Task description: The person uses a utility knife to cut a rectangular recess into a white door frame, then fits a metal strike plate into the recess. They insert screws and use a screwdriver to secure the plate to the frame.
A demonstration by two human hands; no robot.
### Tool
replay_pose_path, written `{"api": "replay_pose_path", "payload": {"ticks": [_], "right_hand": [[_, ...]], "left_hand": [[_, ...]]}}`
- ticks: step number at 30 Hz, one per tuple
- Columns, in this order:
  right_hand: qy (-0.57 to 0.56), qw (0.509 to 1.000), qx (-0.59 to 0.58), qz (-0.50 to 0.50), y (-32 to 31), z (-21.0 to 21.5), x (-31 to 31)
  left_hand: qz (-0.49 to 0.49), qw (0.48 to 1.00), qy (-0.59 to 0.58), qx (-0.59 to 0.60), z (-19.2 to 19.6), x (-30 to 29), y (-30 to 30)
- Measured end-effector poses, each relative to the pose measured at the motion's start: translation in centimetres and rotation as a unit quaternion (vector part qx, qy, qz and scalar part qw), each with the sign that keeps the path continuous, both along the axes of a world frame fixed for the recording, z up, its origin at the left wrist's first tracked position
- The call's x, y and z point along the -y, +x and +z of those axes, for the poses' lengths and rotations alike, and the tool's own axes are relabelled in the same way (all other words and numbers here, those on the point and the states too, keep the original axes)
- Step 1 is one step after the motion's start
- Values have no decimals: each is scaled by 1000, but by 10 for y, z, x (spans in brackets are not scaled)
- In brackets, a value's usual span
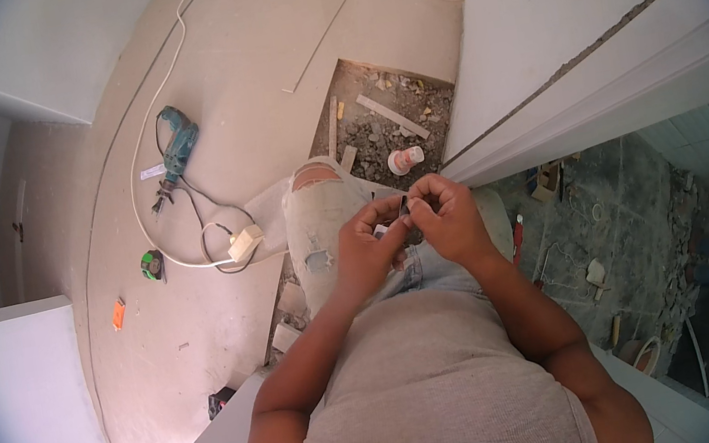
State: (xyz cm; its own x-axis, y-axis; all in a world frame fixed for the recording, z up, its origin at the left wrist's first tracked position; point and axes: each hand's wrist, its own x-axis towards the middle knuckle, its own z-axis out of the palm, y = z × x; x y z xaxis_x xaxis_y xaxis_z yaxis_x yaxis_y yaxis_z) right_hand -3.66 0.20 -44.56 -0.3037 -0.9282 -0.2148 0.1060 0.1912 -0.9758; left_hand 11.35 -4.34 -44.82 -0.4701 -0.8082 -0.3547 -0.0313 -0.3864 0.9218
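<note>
Both my hands meet over my lap, above the thigh of my torn jeans. Between the fingertips sits a small dark piece (pixel 404 206), too small to name. My left hand (pixel 369 242) is closed around it, and a bit of something white (pixel 381 230) shows by the thumb. My right hand (pixel 451 218) pinches at the same dark piece from the other side. Just beyond my hands, a white and orange container (pixel 405 161) lies on its side on rubble in a pit (pixel 379 140) cut into the floor.
A teal power drill (pixel 177 147) lies at left, near a cream socket block (pixel 245 242) with cables. Farther left are a green tape measure (pixel 152 265) and an orange box (pixel 118 314). On the right, a wall edge (pixel 531 117) stands beside dark tiles with scattered tools and debris.
</note>
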Motion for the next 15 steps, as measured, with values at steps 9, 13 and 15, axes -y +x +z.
{"api": "replay_pose_path", "payload": {"ticks": [9, 13, 15], "right_hand": [[-80, 976, -176, 100, 0, 1, -4], [-65, 981, -169, 65, 6, -1, -2], [-68, 984, -155, 55, 6, -5, -3]], "left_hand": [[-29, 982, 161, -94, -13, 15, 20], [5, 962, 227, -155, -28, 14, 24], [20, 946, 258, -197, -26, 13, 23]]}}
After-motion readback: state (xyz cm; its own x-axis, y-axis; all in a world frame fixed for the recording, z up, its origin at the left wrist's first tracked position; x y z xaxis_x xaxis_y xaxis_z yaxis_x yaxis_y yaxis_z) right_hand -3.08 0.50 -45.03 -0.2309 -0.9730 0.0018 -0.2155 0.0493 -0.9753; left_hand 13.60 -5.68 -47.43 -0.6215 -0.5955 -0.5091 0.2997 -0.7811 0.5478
